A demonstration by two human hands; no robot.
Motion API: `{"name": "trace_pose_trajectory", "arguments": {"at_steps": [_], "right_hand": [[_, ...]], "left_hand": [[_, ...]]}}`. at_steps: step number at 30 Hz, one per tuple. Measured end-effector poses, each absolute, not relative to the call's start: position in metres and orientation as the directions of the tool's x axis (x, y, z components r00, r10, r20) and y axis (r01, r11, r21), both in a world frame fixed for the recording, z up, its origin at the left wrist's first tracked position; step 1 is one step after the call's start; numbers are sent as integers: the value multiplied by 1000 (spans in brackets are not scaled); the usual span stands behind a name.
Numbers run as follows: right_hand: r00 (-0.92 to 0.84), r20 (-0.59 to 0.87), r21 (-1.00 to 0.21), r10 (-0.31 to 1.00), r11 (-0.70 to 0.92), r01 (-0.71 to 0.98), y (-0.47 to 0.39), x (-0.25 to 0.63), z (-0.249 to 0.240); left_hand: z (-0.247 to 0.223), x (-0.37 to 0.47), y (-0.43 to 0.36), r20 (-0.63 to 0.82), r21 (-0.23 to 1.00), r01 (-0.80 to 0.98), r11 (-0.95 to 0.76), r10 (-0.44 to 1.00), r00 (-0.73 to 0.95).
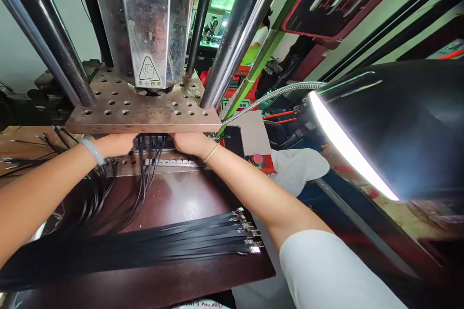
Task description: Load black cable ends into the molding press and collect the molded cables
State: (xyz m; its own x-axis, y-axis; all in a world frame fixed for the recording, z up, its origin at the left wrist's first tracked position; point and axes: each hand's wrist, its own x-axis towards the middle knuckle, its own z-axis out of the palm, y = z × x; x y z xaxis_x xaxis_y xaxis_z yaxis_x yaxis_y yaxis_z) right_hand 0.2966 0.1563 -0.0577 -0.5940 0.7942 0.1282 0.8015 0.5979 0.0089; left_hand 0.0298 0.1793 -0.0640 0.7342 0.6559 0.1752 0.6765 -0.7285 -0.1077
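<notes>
Both hands reach under the front edge of a thick drilled metal plate point(145, 127) of a press. My left hand point(121, 145) is at the left of a row of thin black cables point(147, 174), its fingers hidden beneath the plate. To the right of those cables is my right hand point(188, 144), with its fingertips also out of sight. The cables hang forward from a dark block under the plate. A metal strip with small slots point(174, 163) lies just in front. What either hand holds, if anything, cannot be seen.
Flat black cables with metal connectors point(250, 239) lie across the dark red table point(195, 188). More cables curl at the left. Steel columns point(235, 38) rise around the press. A red stop button point(257, 159), white cloth point(300, 166) and lit lamp point(351, 149) are at right.
</notes>
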Motion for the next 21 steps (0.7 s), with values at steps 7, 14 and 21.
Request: {"name": "trace_pose_trajectory", "arguments": {"at_steps": [7, 14, 21], "right_hand": [[-647, 219, 167, 731, 625, 763, 131, 284, -62], [-596, 211, 218, 775, 557, 802, 145, 283, -69], [-637, 230, 179, 735, 612, 770, 149, 289, -72]], "left_hand": [[-63, 30, 154, 254, -166, 648, -743, 603, 756], [-81, 64, 165, 355, -202, 672, -712, 586, 728], [-80, 36, 159, 354, -116, 713, -692, 642, 680]]}}
